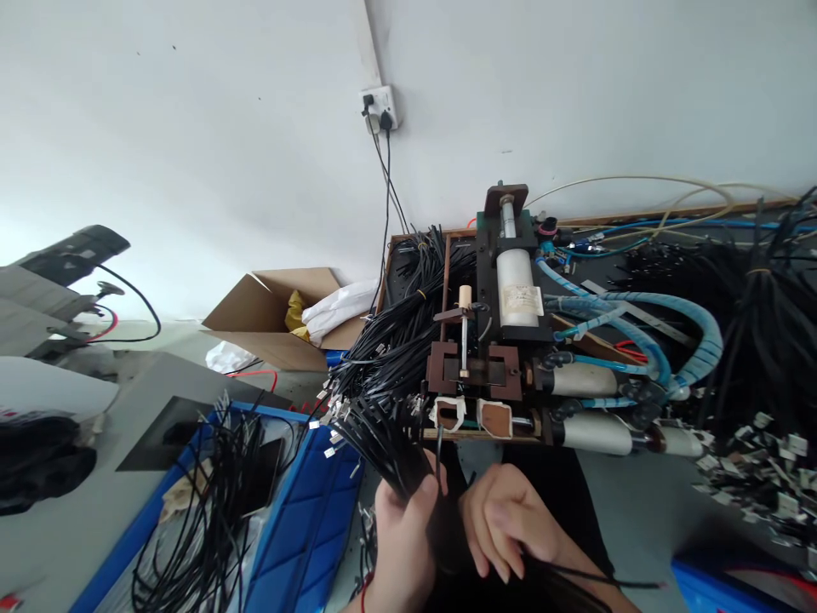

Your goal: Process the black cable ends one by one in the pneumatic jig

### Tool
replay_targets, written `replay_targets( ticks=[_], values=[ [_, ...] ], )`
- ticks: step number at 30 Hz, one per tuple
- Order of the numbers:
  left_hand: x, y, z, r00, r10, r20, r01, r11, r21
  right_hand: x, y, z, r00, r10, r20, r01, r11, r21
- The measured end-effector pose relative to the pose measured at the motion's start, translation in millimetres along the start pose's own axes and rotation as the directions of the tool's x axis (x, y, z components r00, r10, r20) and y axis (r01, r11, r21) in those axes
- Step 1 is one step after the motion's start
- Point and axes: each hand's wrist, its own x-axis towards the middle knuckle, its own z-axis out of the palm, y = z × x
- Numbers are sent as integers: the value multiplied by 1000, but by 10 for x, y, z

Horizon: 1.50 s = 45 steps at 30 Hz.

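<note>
My left hand (403,532) is closed around a thick bundle of black cables (378,443), thumb on top. Their ends fan out toward the upper left, several with small white tags. To its right, my right hand (507,518) has its fingers curled in, and a black cable (597,581) runs out from under it to the right. Just above both hands stands a pneumatic machine with brown metal jaws (440,366) and two tape-edged pads (495,419). One cable stands up between my left hand and the left pad.
More black cables (408,315) lie in a tray left of the machine. A blue crate (299,519) with loose cables stands at lower left, an open cardboard box (255,328) behind it. At right are blue air hoses (702,332) and a large tagged cable pile (759,340).
</note>
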Motion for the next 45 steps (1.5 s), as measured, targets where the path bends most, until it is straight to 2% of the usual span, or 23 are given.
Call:
replay_targets(
  ticks=[2, 4, 6, 11, 15, 18, 21, 24, 27, 31, 34, 38, 42, 45],
  values=[
    [-6, -20, 3, 1000, -11, 23, 11, 1000, 11, -37, -57, 89, 969, 143, -200, -164, 982, -93],
    [-1, -39, 8, 999, -13, 43, 12, 1000, 20, -51, -113, 178, 920, 198, -338, -259, 955, -145],
    [9, -54, 16, 999, -10, 47, 8, 1000, 29, -51, -159, 239, 891, 193, -412, -308, 923, -233],
    [19, -46, 41, 999, 11, 31, -12, 999, 31, -60, -193, 258, 922, 17, -387, -189, 891, -412],
    [7, 20, 70, 996, 36, 80, -34, 999, -25, -75, -164, 236, 920, -97, -379, -90, 891, -445],
    [10, 70, 101, 994, 63, 85, -55, 994, -96, -62, -90, 198, 920, -87, -383, -51, 940, -337],
    [27, 85, 130, 991, 71, 109, -55, 988, -144, -20, 25, 134, 905, -2, -425, -42, 995, -93],
    [47, 71, 148, 989, 47, 140, -24, 987, -162, 37, 118, 74, 879, 68, -473, -24, 995, 98],
    [64, 51, 154, 986, 39, 160, -12, 987, -161, 87, 147, 37, 877, 103, -469, -15, 982, 189],
    [76, 35, 134, 988, 44, 145, -25, 991, -130, 103, 127, 33, 894, 119, -432, -25, 976, 217],
    [74, 33, 94, 993, 4, 115, 3, 998, -66, 47, 98, 70, 898, 103, -428, -49, 990, 135],
    [64, 57, 64, 998, -57, 10, 57, 998, 40, -75, 52, 149, 934, 46, -354, -108, 982, -158],
    [44, 125, 105, 989, -146, 14, 146, 989, 37, -120, -30, 228, 949, -126, -290, -21, 890, -456],
    [18, 161, 123, 984, -176, 25, 176, 984, 11, -127, -90, 255, 958, -184, -222, 36, 841, -539]
  ],
)
